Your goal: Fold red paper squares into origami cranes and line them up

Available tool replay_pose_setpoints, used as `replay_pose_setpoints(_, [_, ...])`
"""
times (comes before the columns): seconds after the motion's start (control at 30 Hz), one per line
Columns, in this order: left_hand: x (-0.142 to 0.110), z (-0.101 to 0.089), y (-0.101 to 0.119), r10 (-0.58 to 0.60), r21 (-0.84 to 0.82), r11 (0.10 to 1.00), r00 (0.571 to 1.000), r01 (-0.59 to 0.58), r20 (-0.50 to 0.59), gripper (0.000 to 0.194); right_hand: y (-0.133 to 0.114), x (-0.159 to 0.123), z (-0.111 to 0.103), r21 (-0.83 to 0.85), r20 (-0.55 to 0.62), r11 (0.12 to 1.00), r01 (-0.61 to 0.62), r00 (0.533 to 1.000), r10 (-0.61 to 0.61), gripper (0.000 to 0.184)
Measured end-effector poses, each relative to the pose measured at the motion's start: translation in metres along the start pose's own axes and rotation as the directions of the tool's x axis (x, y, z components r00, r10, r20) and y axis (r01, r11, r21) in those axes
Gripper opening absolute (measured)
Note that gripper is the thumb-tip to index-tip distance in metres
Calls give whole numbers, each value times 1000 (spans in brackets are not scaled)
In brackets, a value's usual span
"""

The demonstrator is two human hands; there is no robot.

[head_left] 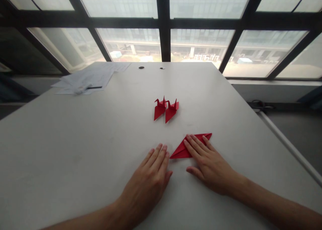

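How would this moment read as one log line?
right hand: flat on folded red paper | left hand: beside its left tip | two red cranes: farther back

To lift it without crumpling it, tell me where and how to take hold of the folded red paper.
Likely best: pinch the folded red paper by its pointed left tip, coming from the left. That tip lies uncovered beside the left grip, while the right grip spreads over the middle.

Hazy backlight, overexposed windows point(128, 42)

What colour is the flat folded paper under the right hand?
Red; the flat, pointed folded paper shows best in the head view.
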State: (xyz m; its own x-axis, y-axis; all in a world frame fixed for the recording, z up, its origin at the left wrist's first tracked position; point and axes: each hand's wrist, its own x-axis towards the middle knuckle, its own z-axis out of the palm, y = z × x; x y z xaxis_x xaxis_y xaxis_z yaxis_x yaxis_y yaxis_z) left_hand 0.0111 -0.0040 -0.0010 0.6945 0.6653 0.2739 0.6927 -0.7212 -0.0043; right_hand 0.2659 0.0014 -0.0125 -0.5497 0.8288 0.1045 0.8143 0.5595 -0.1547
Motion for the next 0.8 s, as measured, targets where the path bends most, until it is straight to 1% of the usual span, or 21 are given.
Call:
replay_pose_setpoints(0.03, [5, 0, -4, 25, -52, 998, 1000, -26, -18, 43, -1, 0, 0, -2, -4, 1000, 0, 1000, 0, 75])
replay_pose_setpoints(0.1, [15, 1, -11, 77, -177, 981, 997, -78, -12, 38, -4, 1, 1, -5, -17, 1000, 5, 1000, -5, 74])
replay_pose_setpoints(0.2, [24, 2, -19, 62, -273, 960, 998, -63, -13, 24, -8, 1, 0, 10, -59, 1000, 12, 998, -11, 70])
replay_pose_setpoints(0.27, [24, 3, -24, 43, -307, 950, 999, -48, -23, 19, -9, 2, -1, 41, -114, 999, 2, 994, 2, 64])
replay_pose_setpoints(0.33, [23, 4, -27, 26, -339, 940, 999, -37, -35, 18, -7, 3, -5, 80, -193, 997, 2, 981, 14, 49])
replay_pose_setpoints(0.43, [22, 5, -32, -1, -387, 922, 999, -13, -35, 17, -4, 5, -11, 138, -291, 989, 56, 957, -13, 20])
replay_pose_setpoints(0.47, [22, 5, -33, -10, -401, 916, 999, -3, -31, 17, -3, 6, -13, 153, -306, 985, 79, 952, -29, 16])
replay_pose_setpoints(0.53, [24, 5, -34, -26, -424, 906, 999, 12, -27, 17, -2, 7, -15, 169, -312, 980, 101, 949, -45, 20])
replay_pose_setpoints(0.63, [25, 5, -32, -42, -437, 899, 999, 28, -23, 18, -1, 7, -13, 173, -294, 980, 99, 955, -45, 25])
replay_pose_setpoints(0.73, [26, 5, -29, -55, -441, 897, 998, 39, -22, 17, 2, 9, -10, 192, -305, 977, 87, 952, -25, 26])
replay_pose_setpoints(0.8, [27, 4, -28, -59, -439, 898, 998, 44, -21, 17, 5, 11, -8, 211, -323, 975, 75, 946, -3, 23])
